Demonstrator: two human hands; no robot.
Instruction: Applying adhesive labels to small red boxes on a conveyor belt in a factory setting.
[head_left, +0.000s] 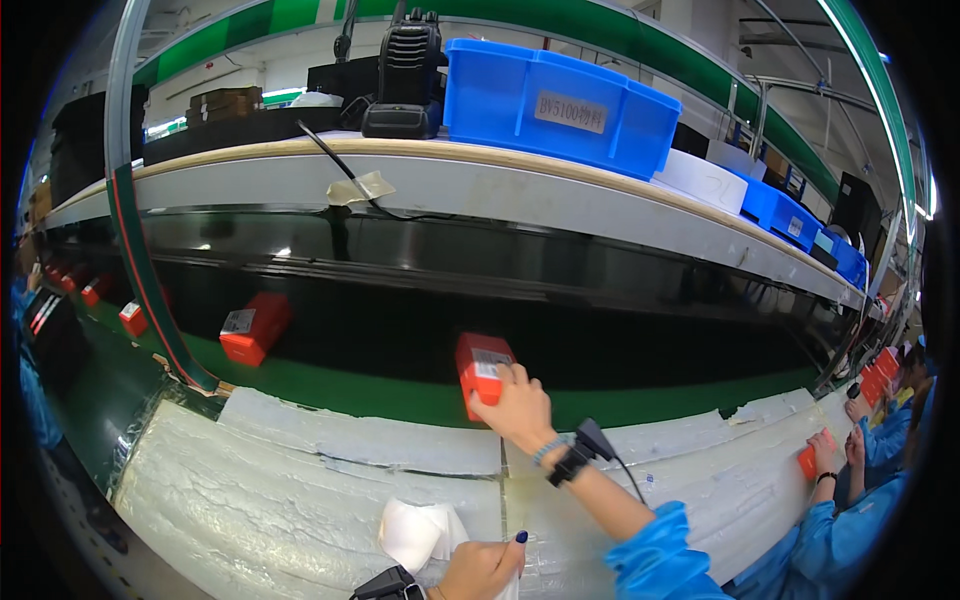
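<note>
From my remote station I record: the right hand [522, 408] has its fingers grasping 1 red box [482, 362] over the belt [650, 395], spanning its sides, apparently for control. Nearside of the belt, the left hand [482, 570] clenches white cloth [412, 532], presumably securing it.

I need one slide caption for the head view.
Right hand grips a red box at the conveyor; left hand holds white material.

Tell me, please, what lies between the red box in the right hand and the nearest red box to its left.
The head view shows only bare dark green belt between the held red box and the left red box.
</note>
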